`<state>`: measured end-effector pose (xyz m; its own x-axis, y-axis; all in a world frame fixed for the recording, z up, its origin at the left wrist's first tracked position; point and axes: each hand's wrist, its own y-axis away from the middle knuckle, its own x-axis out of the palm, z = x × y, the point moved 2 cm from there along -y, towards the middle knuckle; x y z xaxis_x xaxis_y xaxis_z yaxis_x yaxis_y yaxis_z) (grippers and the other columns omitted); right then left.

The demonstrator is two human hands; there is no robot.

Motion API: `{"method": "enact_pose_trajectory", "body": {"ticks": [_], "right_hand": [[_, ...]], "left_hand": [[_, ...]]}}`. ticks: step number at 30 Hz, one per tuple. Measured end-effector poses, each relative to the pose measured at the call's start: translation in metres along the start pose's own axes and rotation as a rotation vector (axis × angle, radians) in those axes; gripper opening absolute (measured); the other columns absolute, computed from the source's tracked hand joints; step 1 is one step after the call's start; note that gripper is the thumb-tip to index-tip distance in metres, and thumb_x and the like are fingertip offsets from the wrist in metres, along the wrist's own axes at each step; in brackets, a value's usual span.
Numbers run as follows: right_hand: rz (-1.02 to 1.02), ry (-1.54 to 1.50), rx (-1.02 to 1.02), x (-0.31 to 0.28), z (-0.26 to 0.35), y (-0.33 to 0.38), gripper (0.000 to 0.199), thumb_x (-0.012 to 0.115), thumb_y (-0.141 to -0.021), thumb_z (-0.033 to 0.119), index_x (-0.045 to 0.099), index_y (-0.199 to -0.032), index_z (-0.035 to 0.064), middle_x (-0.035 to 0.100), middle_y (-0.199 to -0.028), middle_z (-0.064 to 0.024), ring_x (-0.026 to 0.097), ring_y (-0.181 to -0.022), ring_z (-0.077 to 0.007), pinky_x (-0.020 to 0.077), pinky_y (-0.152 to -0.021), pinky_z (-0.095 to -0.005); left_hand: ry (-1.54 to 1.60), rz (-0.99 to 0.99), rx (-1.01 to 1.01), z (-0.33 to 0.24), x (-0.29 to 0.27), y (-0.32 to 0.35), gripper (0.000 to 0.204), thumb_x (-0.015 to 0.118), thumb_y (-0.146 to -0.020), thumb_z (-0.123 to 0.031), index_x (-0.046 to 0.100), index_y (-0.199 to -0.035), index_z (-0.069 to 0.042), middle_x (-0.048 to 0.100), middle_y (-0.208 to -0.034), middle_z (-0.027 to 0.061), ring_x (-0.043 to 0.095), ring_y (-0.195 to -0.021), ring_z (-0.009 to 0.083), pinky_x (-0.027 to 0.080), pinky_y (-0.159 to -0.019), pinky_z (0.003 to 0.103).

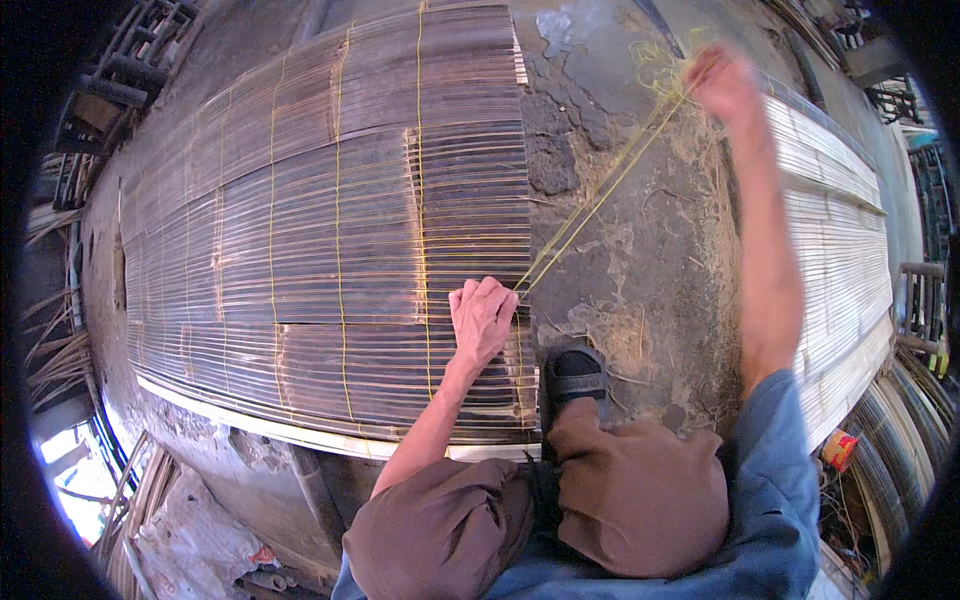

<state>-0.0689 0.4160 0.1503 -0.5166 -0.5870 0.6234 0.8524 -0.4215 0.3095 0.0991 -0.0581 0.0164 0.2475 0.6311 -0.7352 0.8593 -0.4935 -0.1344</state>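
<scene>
A wide mat of thin slats (300, 220) lies to my left, bound by several yellow cords that run across the slats. My left hand (483, 320) rests at the mat's right edge, its fingers closed where a doubled yellow cord (590, 209) meets the slats. That cord stretches taut, up and to the right, to my right hand (722, 85), raised far from the mat and smeared by motion. The cord runs into its closed fingers. A loose tangle of the same cord (657, 68) hangs beside them. Exactly how the left fingertips pinch the cord is hidden.
My sandalled foot (578, 375) stands on the cracked floor (640, 300) by the mat's edge. A pale slatted mat (835, 240) lies at the right. Rolled mats (905, 420) and a red-yellow packet (839, 450) are at the lower right. A white sack (195, 540) lies lower left.
</scene>
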Motion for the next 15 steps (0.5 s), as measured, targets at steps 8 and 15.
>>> {"method": "enact_pose_trajectory", "body": {"ticks": [8,15], "right_hand": [[-0.074,2.415,-0.304,-0.066,0.057,-0.02,0.052,0.059,-0.095,0.048,0.061,-0.122,0.0044,0.064,-0.115,-0.019,0.064,-0.104,-0.0374,0.0512,-0.088,-0.0518],[0.368,1.279,0.312,-0.096,-0.206,0.213,0.025,0.061,-0.098,0.024,0.072,-0.107,0.0031,0.073,-0.084,-0.0102,0.068,-0.077,-0.0175,0.0545,-0.072,-0.0332]], "left_hand": [[0.016,-0.035,0.013,-0.004,0.004,-0.005,0.012,0.067,-0.09,-0.021,0.069,-0.084,-0.011,0.059,-0.086,-0.0008,0.052,-0.085,0.021,0.035,-0.083,0.038],[0.011,-0.017,-0.003,-0.005,0.002,-0.006,0.016,0.067,-0.091,-0.024,0.068,-0.083,-0.011,0.058,-0.086,-0.0003,0.053,-0.086,0.0218,0.034,-0.082,0.039]]}}
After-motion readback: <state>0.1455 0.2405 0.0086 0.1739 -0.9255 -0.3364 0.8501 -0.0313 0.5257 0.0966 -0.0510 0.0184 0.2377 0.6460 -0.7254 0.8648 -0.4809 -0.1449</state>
